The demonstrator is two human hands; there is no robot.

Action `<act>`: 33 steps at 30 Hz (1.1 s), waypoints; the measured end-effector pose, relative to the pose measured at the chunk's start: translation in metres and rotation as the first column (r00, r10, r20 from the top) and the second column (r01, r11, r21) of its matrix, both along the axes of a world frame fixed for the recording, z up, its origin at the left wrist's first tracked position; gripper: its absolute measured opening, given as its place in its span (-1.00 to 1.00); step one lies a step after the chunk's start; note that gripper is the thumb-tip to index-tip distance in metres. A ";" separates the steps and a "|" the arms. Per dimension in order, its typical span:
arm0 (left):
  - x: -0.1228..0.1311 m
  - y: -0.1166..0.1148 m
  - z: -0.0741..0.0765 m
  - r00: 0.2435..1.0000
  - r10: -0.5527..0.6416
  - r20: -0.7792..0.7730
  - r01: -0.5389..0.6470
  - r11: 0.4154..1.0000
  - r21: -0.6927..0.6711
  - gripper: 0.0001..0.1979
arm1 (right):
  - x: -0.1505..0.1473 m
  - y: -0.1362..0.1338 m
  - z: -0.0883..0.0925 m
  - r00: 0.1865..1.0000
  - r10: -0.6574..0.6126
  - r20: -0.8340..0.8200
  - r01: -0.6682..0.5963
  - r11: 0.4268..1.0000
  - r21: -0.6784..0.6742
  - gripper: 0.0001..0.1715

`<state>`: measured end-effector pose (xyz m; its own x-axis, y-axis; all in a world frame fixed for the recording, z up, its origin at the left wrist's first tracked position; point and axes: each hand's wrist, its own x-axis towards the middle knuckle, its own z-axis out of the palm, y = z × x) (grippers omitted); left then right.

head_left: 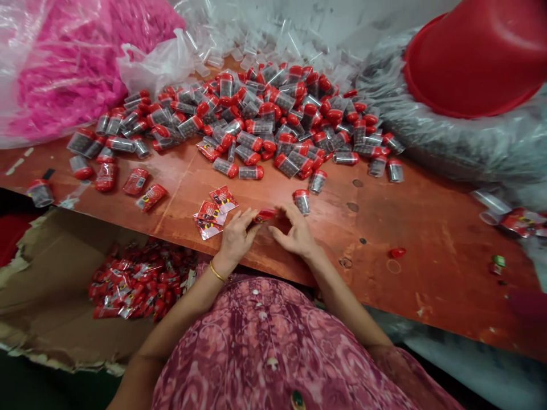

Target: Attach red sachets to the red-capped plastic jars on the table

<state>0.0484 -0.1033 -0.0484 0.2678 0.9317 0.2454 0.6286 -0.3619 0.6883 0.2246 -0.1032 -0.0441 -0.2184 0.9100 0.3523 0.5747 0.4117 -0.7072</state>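
Note:
A small red printed plastic sleeve (265,214) sits between my two hands, just above the table's front part. My left hand (237,236) pinches it at its left end. My right hand (297,233) is at the other end, thumb and fingers apart, with the fingertips close to the sleeve; whether they touch it I cannot tell. Several flat red printed sleeves (210,212) lie beside my left hand. Beyond my right hand stands a clear, red-capped container with dark contents (301,202). A large heap of similar containers (256,125) spreads farther back.
Wrapped red containers (151,197) lie at left on the table (333,250). Below them, a cardboard box (51,285) holds many red packets (137,279). Pink pieces in a bag (85,62) are back left; a red bucket (474,62) rests on a plastic bag (444,136) at right.

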 end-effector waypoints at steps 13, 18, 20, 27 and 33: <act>0.000 -0.007 0.006 0.982 -0.009 0.186 0.018 0.999 -0.045 -0.60 | 0.002 0.025 -0.003 0.978 0.202 0.055 -0.203 0.979 0.019 -0.69; -0.009 -0.004 0.010 0.976 -0.017 0.218 0.032 0.998 -0.063 -0.65 | 0.004 0.026 0.000 0.973 0.231 -0.009 -0.231 0.972 -0.035 -0.64; -0.010 -0.004 0.010 0.976 -0.018 0.218 0.027 0.999 -0.038 -0.66 | 0.003 0.025 0.002 0.976 0.217 -0.028 -0.218 0.975 -0.043 -0.65; -0.003 -0.008 -0.002 0.988 -0.024 0.151 0.020 0.999 0.027 -0.72 | 0.004 0.022 -0.002 0.975 0.223 -0.022 -0.224 0.974 -0.046 -0.67; -0.001 -0.011 -0.001 0.998 -0.045 0.051 0.043 0.998 0.037 -0.70 | 0.007 0.021 -0.011 0.970 0.237 0.058 -0.237 0.972 -0.005 -0.75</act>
<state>0.0474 -0.1141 -0.0494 0.2945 0.9097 0.2927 0.5753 -0.4133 0.7059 0.2312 -0.0827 -0.0547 -0.4475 0.8295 0.3342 0.5008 0.5421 -0.6749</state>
